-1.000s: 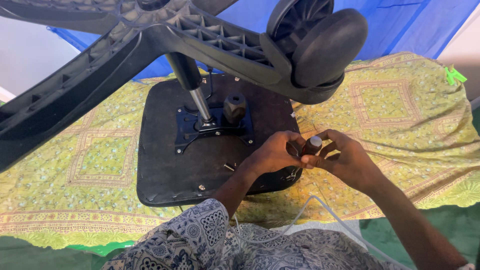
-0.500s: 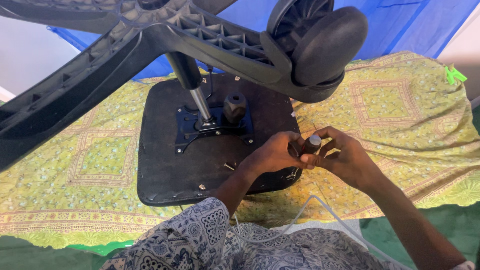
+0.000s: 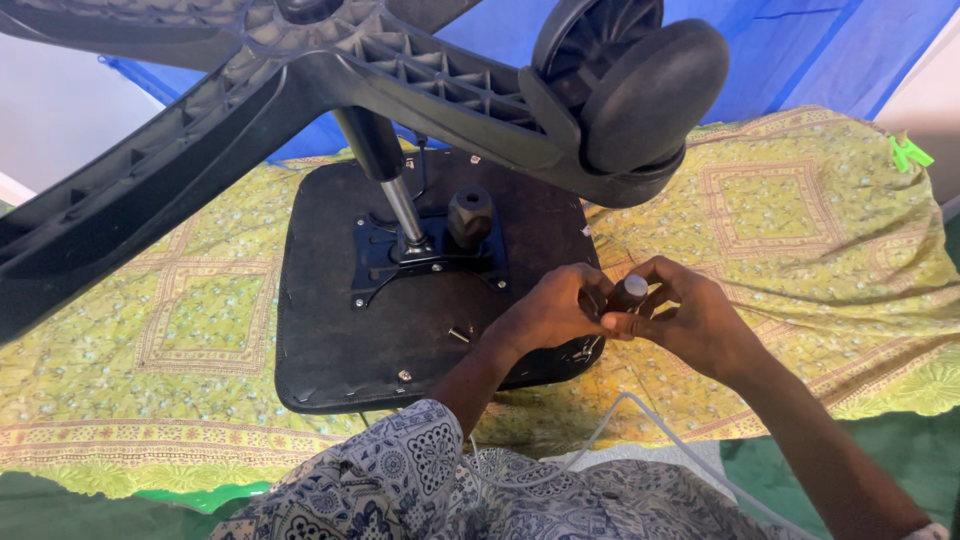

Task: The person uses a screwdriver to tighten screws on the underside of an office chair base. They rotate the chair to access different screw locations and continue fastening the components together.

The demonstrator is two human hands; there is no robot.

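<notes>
I see both hands meeting at the right front edge of the upturned black chair seat underside [image 3: 340, 330]. The left hand [image 3: 545, 315] and right hand [image 3: 690, 320] are closed together around a small dark cylindrical part with a pale rounded tip [image 3: 628, 293], pinched between their fingertips just above that edge.

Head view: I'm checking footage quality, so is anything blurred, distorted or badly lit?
Head view: even daylight, no glare; the hands, left hand and right hand, and the small dark white-tipped piece look sharp; the caster wheel and chair base loom large, stretched by closeness to the lens.
</notes>
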